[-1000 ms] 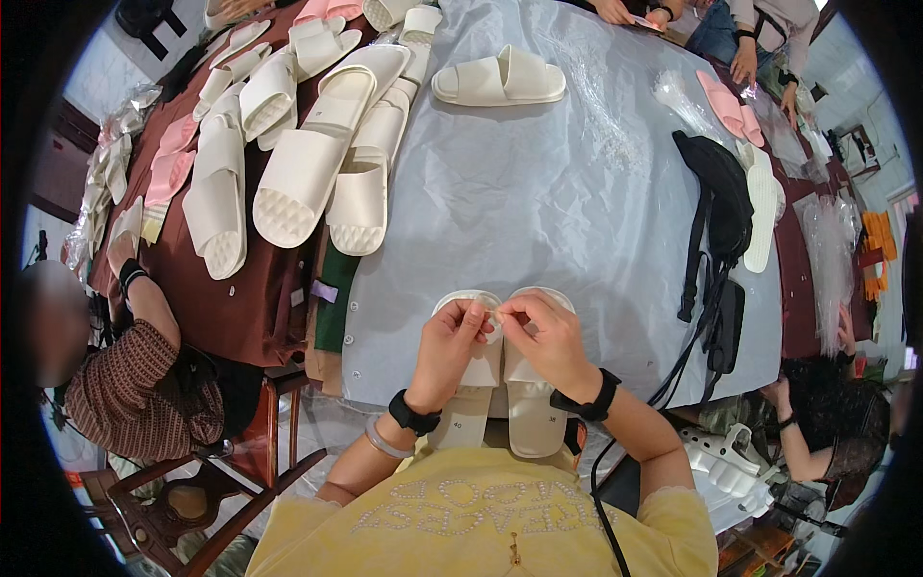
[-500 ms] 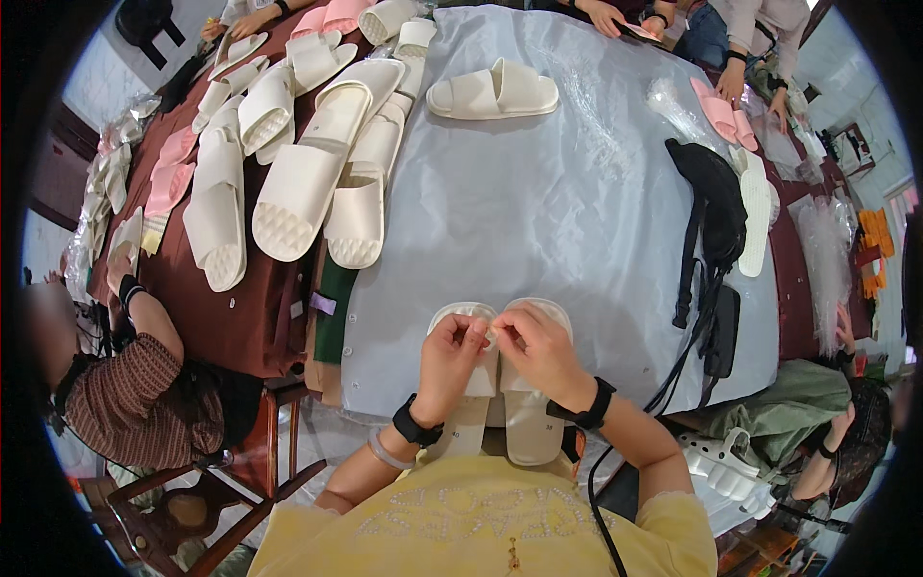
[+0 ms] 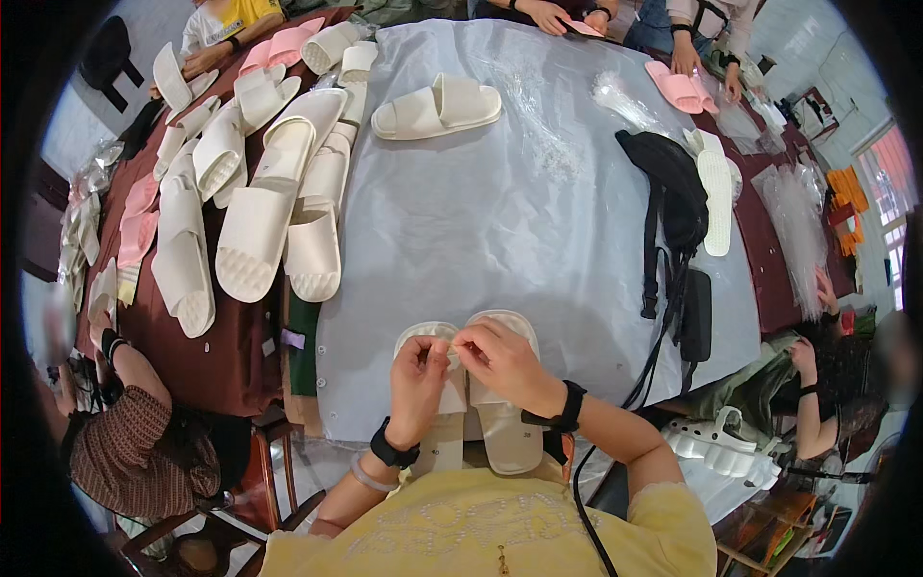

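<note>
A pair of cream slide slippers lies at the table's near edge, the left slipper (image 3: 442, 447) beside the right slipper (image 3: 511, 444), toes pointing away from me. Above their straps, my left hand (image 3: 418, 385) is closed with thumb and fingertips pinched together. My right hand (image 3: 508, 367) is pinched as well, its fingertips meeting those of the left. Whatever sits between the fingertips is too small to make out. Both hands partly cover the slippers' straps and toes. Farther up the grey-blue sheet (image 3: 423, 231) rests a single cream slipper (image 3: 437, 106) turned sideways.
Many cream slippers (image 3: 255, 236) and some pink ones (image 3: 139, 221) crowd the left side. To the right lie a black waist bag (image 3: 683, 202) with straps and cable, a white slipper (image 3: 714, 197) and clear plastic bags (image 3: 793, 231). Other people work around the table; a chair (image 3: 269, 481) stands at lower left.
The whole view has shifted slightly, with the table sliding left in it. My hands stay pinched together over the slippers. At the far left, a person now holds a white slipper raised.
</note>
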Tool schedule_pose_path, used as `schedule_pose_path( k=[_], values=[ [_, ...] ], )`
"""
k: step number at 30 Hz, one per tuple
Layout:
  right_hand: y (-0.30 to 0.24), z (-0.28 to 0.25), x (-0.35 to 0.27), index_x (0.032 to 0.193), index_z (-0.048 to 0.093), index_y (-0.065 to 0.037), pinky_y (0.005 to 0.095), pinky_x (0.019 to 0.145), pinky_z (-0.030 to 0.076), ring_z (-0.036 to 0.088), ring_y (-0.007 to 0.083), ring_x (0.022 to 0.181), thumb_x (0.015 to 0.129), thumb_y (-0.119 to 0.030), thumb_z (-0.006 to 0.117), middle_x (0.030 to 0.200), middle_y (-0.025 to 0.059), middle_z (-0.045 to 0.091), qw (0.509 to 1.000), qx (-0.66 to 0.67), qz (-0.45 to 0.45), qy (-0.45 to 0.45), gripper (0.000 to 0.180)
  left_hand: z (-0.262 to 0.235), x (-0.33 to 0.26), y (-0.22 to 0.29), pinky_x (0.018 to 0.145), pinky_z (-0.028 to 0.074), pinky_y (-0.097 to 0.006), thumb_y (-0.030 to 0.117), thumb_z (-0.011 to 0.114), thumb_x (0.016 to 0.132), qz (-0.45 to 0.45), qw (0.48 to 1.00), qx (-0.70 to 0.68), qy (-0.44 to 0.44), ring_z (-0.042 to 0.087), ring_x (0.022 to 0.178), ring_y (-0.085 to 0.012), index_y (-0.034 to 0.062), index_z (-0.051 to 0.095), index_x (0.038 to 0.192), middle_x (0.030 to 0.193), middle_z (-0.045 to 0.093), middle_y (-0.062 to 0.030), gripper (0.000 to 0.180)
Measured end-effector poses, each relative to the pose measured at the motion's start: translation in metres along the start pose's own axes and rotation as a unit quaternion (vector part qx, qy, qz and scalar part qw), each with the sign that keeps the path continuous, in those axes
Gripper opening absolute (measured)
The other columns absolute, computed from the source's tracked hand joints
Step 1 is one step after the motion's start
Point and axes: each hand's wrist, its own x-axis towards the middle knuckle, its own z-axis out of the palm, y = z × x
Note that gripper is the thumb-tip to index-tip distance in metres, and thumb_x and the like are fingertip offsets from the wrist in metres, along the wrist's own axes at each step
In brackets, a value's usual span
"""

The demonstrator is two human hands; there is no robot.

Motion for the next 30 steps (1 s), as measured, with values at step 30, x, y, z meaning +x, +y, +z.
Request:
schedule_pose_path(
  k=[30],
  values=[
    [-0.001, 0.001, 0.001, 0.088, 0.054, -0.003, 0.03, 0.057, 0.046, 0.055, 0.0235, 0.066, 0.081, -0.002, 0.059, 0.08, 0.0096, 0.054, 0.999, -0.02, 0.006, -0.03, 0.009, -0.004, 0.001, 0.001, 0.059, 0.042, -0.019, 0.021, 0.058, 0.089, 0.005, 0.999, -0.039, -0.034, 0.05, 0.066, -0.0048, 0.0006, 0.055, 0.091, 0.075, 0.055, 0.0012, 0.02]
  ],
)
